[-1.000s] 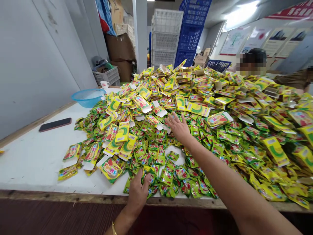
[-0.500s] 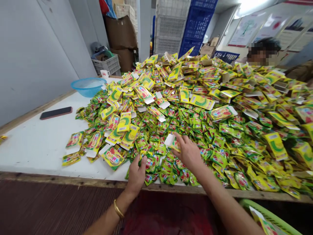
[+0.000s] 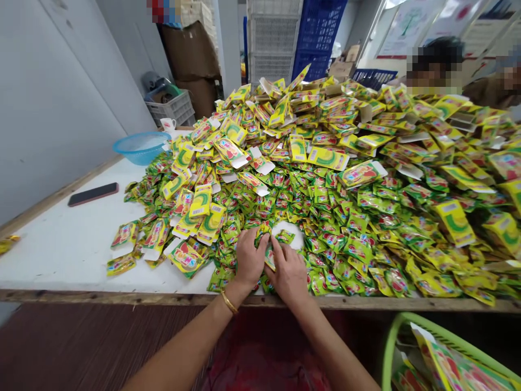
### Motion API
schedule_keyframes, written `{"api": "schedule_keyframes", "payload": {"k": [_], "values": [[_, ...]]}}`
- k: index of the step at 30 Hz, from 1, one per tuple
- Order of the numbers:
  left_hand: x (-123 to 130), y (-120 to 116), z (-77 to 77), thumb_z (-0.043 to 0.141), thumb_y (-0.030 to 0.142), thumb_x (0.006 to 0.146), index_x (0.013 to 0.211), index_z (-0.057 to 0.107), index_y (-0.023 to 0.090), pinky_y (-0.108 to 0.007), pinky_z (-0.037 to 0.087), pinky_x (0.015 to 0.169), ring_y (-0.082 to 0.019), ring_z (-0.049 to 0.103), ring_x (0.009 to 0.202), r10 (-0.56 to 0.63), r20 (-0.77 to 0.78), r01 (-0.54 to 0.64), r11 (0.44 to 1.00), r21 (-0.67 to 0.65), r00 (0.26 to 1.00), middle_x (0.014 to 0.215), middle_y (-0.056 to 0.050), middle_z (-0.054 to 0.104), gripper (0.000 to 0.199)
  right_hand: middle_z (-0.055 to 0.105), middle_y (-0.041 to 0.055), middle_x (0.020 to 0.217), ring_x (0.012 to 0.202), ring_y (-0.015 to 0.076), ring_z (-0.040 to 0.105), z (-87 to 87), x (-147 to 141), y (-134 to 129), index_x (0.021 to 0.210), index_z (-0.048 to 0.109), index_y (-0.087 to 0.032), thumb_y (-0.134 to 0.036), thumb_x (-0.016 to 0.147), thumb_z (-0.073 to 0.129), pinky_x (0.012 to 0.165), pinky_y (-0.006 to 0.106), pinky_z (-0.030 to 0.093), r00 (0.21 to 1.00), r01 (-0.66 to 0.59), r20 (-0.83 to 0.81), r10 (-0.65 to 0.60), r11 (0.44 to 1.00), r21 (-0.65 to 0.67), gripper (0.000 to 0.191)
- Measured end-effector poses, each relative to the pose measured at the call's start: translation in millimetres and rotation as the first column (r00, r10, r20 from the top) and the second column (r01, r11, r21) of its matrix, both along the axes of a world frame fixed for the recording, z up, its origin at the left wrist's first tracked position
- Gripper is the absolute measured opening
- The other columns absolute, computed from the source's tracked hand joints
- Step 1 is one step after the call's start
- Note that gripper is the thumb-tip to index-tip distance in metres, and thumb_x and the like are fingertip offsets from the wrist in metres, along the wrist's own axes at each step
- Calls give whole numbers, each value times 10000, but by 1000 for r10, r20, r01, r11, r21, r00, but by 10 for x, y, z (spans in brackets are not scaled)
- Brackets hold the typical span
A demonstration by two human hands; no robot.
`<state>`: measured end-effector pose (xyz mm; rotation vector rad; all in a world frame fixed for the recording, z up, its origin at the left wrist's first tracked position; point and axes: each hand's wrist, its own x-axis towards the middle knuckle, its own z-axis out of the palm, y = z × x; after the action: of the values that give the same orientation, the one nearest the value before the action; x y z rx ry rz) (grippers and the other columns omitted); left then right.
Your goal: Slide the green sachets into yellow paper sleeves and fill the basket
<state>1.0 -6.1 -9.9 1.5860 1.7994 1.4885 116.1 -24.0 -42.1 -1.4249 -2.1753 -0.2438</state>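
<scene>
My left hand [image 3: 250, 258] and my right hand [image 3: 290, 269] meet near the table's front edge, fingertips together. Between them is a small box [image 3: 269, 256], mostly covered by my fingers; the right hand grips it. The left hand's fingers are closed round green candy packets [image 3: 262, 231] at the box's upper end. Many green packets [image 3: 358, 247] lie around both hands. Yellow boxes, some with open white flaps, are heaped behind, and one box [image 3: 187, 257] lies left of my left hand.
A dark phone [image 3: 93, 194] and a blue basket [image 3: 142, 147] are on the white table [image 3: 61, 250] at left. A green basket [image 3: 388, 347] with filled boxes stands below the edge at right. Behind the heap are stacked crates [image 3: 271, 41] and a person [image 3: 437, 65].
My right hand has moved left and down with the box, and my left hand has moved right and up to meet it. The view has shifted a little, showing more of the green basket.
</scene>
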Motion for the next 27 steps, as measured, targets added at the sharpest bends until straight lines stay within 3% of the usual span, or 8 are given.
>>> {"api": "schedule_keyframes", "payload": {"k": [2, 6, 11, 14, 18, 27], "values": [[53, -1, -6, 516, 321, 819, 781, 561, 188, -295, 397, 784, -179, 515, 796, -5, 16, 5, 1000, -5, 1000, 797, -35, 591, 146, 575, 120, 1079, 934, 231, 521, -5, 9, 5, 1363, 385, -149, -367, 872, 493, 754, 340, 395, 1000, 20, -6, -20, 1000, -9, 549], [73, 44, 70, 489, 357, 838, 716, 526, 178, -263, 411, 695, -147, 498, 683, -19, 149, 40, 990, -138, 989, 690, -1, 549, 220, 574, 121, 1075, 928, 232, 521, -5, 16, 9, 1373, 366, -140, -367, 881, 472, 759, 348, 396, 999, 35, -11, -35, 999, -8, 552], [78, 75, 40, 491, 304, 839, 1074, 523, 170, -311, 413, 898, -189, 551, 983, -23, 156, 35, 997, -71, 988, 1043, -74, 612, 272, 569, 123, 1078, 944, 235, 518, -11, 22, 14, 1379, 350, -127, -369, 871, 494, 774, 350, 406, 999, -12, -48, 11, 1000, -16, 581], [90, 78, -72, 471, 300, 854, 1116, 498, 184, -344, 397, 953, -202, 535, 1066, -3, 147, 6, 1000, -21, 989, 1119, -92, 596, 288, 570, 121, 1063, 928, 233, 522, -23, 28, 20, 1370, 359, -129, -371, 866, 498, 764, 349, 413, 997, -23, -79, 24, 1000, 4, 576], [62, 133, -135, 475, 317, 852, 1015, 509, 183, -331, 441, 873, -188, 564, 941, 34, 165, -38, 999, 16, 986, 1006, -75, 611, 213, 570, 119, 1052, 912, 232, 524, -37, 21, 28, 1367, 357, -124, -400, 863, 507, 758, 349, 421, 993, -42, -109, 45, 998, 37, 594], [76, 16, -98, 546, 307, 799, 903, 528, 187, -313, 441, 834, -172, 538, 871, -74, 156, 79, 997, -25, 985, 888, -32, 580, 160, 581, 101, 1013, 871, 220, 531, -38, 19, 41, 1363, 370, -138, -391, 878, 482, 732, 333, 402, 990, 23, -138, -20, 999, 26, 558]]}}
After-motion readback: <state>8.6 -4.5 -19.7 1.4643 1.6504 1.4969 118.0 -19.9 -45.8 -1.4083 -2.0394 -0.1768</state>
